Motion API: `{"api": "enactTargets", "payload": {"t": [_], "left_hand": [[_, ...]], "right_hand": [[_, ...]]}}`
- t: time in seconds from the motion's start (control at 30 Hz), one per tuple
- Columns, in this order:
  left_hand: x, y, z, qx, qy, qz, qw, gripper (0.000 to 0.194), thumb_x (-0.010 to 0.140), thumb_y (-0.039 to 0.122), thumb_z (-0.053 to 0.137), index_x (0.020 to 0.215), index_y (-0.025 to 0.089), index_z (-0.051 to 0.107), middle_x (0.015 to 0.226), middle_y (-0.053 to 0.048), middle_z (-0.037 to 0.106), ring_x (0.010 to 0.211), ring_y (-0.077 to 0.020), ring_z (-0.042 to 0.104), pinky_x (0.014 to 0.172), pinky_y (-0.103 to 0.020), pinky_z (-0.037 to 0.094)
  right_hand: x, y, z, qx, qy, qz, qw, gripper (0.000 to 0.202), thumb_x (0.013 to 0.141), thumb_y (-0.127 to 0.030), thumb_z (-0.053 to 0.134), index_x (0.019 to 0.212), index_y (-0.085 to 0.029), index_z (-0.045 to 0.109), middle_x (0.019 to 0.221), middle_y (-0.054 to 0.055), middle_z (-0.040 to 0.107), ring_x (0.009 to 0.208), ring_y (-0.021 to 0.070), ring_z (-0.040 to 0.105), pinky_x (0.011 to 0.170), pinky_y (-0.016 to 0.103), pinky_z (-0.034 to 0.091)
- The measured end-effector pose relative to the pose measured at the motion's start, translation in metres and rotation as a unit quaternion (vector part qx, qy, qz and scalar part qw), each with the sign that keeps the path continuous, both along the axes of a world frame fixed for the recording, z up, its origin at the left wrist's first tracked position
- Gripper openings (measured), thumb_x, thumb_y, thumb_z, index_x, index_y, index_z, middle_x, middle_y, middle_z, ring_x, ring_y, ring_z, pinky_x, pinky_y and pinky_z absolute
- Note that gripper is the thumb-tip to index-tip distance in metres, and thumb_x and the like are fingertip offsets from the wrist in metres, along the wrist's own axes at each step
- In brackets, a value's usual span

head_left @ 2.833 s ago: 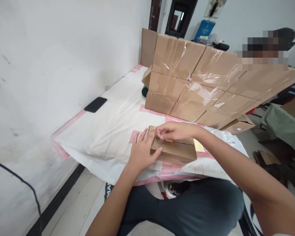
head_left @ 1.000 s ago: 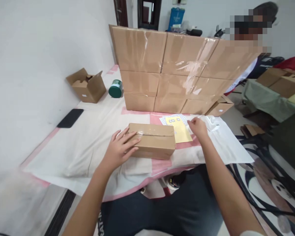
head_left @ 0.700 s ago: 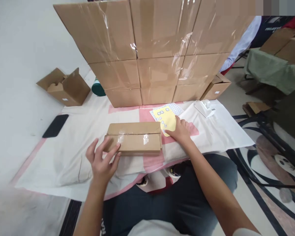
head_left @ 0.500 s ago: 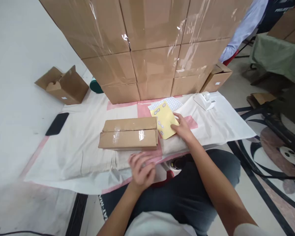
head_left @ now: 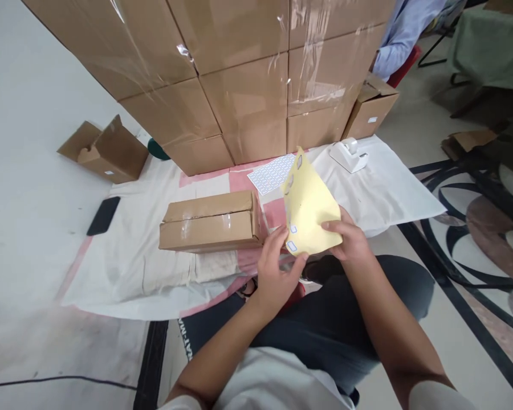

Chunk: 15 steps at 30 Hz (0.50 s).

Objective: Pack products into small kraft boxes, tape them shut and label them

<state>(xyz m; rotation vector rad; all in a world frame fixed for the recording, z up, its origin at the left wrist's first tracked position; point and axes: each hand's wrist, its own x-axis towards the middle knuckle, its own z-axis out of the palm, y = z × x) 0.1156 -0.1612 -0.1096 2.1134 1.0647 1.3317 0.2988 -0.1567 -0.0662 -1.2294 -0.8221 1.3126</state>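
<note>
A yellow sticker sheet (head_left: pixel 311 210) with several small outlined labels along its left side is raised off the table and bent lengthwise. My right hand (head_left: pixel 351 236) pinches its right edge, thumb on the front face. At the lower left corner, my left hand (head_left: pixel 277 265) grips the sheet between fingers and thumb, close to a label. Just left of the hands lies a long, closed cardboard box (head_left: pixel 209 225) with a taped top seam. A white sheet of printed labels (head_left: pixel 271 173) lies flat behind the yellow one.
A wall of taped cartons (head_left: pixel 243 102) stands at the back. On the cloth-covered table (head_left: pixel 128 279) are a white tape dispenser (head_left: pixel 349 155), a black phone-like slab (head_left: pixel 103 216) and an open carton (head_left: pixel 115 151). Another carton (head_left: pixel 371 108) stands right, near a person's sleeve (head_left: pixel 404 40).
The right hand has lifted the yellow sheet off the table and tilted it up. My left hand has moved right, from beside the box to the sheet's corner. The view has shifted slightly.
</note>
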Motion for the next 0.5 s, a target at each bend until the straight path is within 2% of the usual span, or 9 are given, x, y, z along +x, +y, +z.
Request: {"api": "enactTargets", "payload": {"t": [0.1, 0.17, 0.37, 0.5], "left_hand": [[0.002, 0.003, 0.005, 0.030, 0.002, 0.016, 0.999, 0.034, 0.093, 0.032, 0.070, 0.125, 0.023, 0.061, 0.123, -0.012, 0.064, 0.112, -0.0224, 0.067, 0.088, -0.035, 0.060], [0.000, 0.005, 0.011, 0.032, -0.007, 0.017, 0.999, 0.026, 0.093, 0.028, 0.069, 0.118, 0.022, 0.064, 0.114, -0.010, 0.066, 0.101, -0.0187, 0.068, 0.074, -0.028, 0.059], [-0.004, 0.008, 0.022, 0.049, -0.009, 0.010, 0.999, 0.013, 0.092, 0.022, 0.070, 0.104, 0.020, 0.067, 0.096, -0.005, 0.072, 0.087, -0.0158, 0.068, 0.074, -0.028, 0.055], [-0.004, 0.006, 0.024, 0.070, -0.010, 0.035, 0.997, 0.010, 0.089, 0.020, 0.072, 0.097, 0.021, 0.066, 0.091, -0.003, 0.069, 0.082, -0.0141, 0.065, 0.070, -0.027, 0.053]], "right_hand": [[-0.005, -0.004, -0.003, 0.018, 0.054, 0.012, 0.998, 0.062, 0.062, -0.048, 0.075, 0.117, -0.022, 0.063, 0.099, 0.010, 0.072, 0.095, 0.0342, 0.070, 0.075, 0.045, 0.059], [-0.008, -0.007, -0.005, 0.049, 0.083, 0.023, 0.995, 0.056, 0.061, -0.046, 0.082, 0.110, -0.023, 0.066, 0.093, 0.008, 0.072, 0.092, 0.0310, 0.071, 0.078, 0.043, 0.060], [-0.014, -0.010, -0.012, 0.127, 0.091, 0.056, 0.986, 0.037, 0.066, -0.042, 0.091, 0.089, -0.020, 0.072, 0.083, 0.004, 0.075, 0.079, 0.0213, 0.071, 0.076, 0.035, 0.061], [-0.019, -0.011, -0.016, 0.140, 0.049, 0.082, 0.986, 0.035, 0.069, -0.042, 0.091, 0.090, -0.019, 0.075, 0.089, 0.004, 0.078, 0.084, 0.0205, 0.073, 0.079, 0.033, 0.062]]}}
